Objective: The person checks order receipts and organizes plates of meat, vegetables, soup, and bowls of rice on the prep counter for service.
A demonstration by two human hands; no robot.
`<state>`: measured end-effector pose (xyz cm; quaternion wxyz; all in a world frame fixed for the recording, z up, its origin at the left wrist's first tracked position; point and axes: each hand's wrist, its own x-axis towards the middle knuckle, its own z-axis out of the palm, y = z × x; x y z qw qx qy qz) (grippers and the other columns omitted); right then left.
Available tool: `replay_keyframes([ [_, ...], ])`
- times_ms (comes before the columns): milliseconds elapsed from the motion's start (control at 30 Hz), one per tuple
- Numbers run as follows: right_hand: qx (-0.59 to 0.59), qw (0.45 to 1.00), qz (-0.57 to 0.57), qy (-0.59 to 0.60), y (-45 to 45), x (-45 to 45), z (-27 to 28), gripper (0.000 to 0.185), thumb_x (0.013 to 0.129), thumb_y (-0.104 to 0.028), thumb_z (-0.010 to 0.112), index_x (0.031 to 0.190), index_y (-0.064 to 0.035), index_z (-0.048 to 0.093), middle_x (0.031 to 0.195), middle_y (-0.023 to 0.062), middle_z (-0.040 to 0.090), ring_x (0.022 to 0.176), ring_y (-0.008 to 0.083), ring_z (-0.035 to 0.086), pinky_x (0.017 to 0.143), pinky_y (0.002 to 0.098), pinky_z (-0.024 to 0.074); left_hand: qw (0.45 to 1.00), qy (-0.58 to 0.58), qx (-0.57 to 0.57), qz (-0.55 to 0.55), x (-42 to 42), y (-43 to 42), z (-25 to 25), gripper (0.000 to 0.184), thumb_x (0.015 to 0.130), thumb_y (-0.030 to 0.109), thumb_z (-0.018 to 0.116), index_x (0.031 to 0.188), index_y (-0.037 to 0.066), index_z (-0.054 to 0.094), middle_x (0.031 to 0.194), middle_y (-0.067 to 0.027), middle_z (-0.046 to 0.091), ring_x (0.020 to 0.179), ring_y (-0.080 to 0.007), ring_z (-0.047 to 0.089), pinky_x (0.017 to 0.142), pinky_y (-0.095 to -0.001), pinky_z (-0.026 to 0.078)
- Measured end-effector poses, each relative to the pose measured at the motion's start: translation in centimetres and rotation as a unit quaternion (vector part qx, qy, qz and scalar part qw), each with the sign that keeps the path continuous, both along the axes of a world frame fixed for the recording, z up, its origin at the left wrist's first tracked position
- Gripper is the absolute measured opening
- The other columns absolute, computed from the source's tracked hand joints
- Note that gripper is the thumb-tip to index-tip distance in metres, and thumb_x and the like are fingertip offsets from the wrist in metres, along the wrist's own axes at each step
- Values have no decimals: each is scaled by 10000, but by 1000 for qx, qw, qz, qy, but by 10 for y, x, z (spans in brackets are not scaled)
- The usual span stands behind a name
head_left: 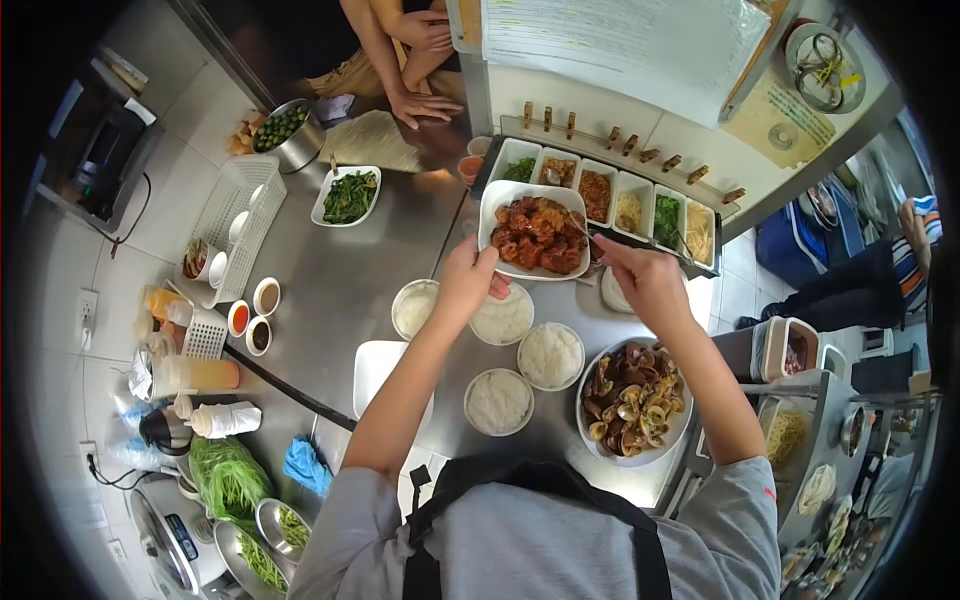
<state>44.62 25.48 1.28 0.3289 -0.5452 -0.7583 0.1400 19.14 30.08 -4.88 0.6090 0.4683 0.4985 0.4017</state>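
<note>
My left hand (468, 280) grips the near left rim of a square white bowl (497, 262) and holds it above the steel counter. In the bowl lies saucy reddish-brown meat (540, 235) with a crumbly orange-brown topping. At the bowl's right edge, my right hand (640, 280) is closed on a thin metal utensil (582, 231), apparently a spoon, whose tip reaches the food. Just beyond the bowl stand several toppings tubs (596, 193) in a row. Below my hands are several bowls of white rice (500, 402).
At right front stands a large bowl of clams (632, 405). An unfilled white dish (378, 372) sits left of the rice. Farther left are a bowl of greens (349, 196), sauce cups (266, 296) and a white basket (240, 215). Another person's hands (425, 105) rest at the far counter edge.
</note>
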Motion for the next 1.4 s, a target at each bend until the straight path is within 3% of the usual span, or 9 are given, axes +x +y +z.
replay_keyframes([
  [300,1,955,-78,-285,75,34,-29,188,809,-143,559,916,-98,706,748,200,634,715,366,624,655,459,506,998,-42,-3,53,-57,-47,21,300,909,145,385,1113,-45,496,690,-142,608,501,-168,605,450,-272,523],
  [500,-18,950,-61,-304,106,36,-63,179,768,-220,629,884,-105,703,793,165,658,742,366,635,720,452,514,979,37,1,199,-167,-102,6,316,915,186,354,1062,-54,498,702,-137,617,511,-156,594,492,-263,524],
  [667,-6,994,-35,-106,134,-63,-36,278,775,-315,658,785,-39,692,658,160,629,653,319,633,615,386,483,945,92,-21,313,-263,-119,-73,331,944,214,370,1073,-80,450,684,-149,607,516,-180,605,476,-304,545],
  [800,-322,918,98,211,149,-214,-75,443,874,-461,566,747,-44,643,651,53,630,565,116,585,536,253,479,919,12,-41,391,-267,-121,-106,301,960,216,428,1026,-75,383,748,-189,629,574,-240,646,503,-331,553],
  [900,-483,802,126,329,180,-299,-143,535,918,-402,519,1345,-114,372,914,131,663,678,194,631,588,338,537,930,4,-19,367,-263,-119,-124,375,966,192,403,1248,-53,368,811,-170,650,658,-235,670,551,-311,562],
  [967,-515,751,25,411,198,-345,-175,684,927,-356,513,1434,-128,115,1023,199,630,815,294,651,693,418,555,933,-39,-59,352,-261,-116,-114,431,977,220,396,1311,-24,275,905,-208,644,691,-250,674,587,-329,571],
  [1167,-520,627,-17,579,256,-417,-243,518,975,-279,375,1390,-135,101,1115,235,548,921,357,621,788,472,545,939,-148,-103,293,-269,-118,-121,385,991,131,297,1343,71,153,948,-216,635,780,-264,673,690,-359,572],
  [1300,-419,639,-104,636,270,-431,-238,315,960,-172,300,1231,-20,352,1066,228,553,914,361,619,777,491,555,934,-170,-112,293,-268,-103,-122,359,994,134,297,1324,85,167,982,-209,630,834,-263,667,734,-370,566],
  [1400,-452,612,-3,649,304,-393,-246,351,946,-200,414,1256,-45,359,1095,231,530,991,363,584,865,493,519,932,-201,-87,288,-259,-86,-132,378,992,167,328,1333,124,172,980,-174,636,850,-233,658,755,-364,553],
])
